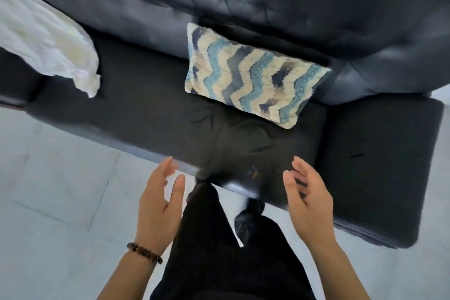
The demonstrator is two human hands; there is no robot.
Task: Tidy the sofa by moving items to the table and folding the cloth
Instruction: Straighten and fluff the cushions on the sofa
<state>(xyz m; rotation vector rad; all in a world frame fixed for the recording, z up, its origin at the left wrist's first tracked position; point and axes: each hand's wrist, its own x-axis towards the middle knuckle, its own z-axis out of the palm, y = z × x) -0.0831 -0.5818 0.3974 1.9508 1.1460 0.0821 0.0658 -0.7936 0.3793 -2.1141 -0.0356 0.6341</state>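
Note:
A dark tufted sofa (151, 109) fills the upper part of the view. A cushion (253, 75) with blue and cream zigzag stripes leans against its backrest, right of centre. A crumpled white cloth (48, 39) lies over the sofa's left end. My left hand (158, 204) and my right hand (308, 202) hover in front of the seat's front edge, palms facing each other, fingers apart, holding nothing. Both hands are below the cushion and apart from it.
My dark trousers and a shoe (248, 221) stand between the hands, close to the sofa's front. A dark ottoman or chaise section (379, 165) extends at the right. Pale tiled floor (60, 190) lies at the left and bottom.

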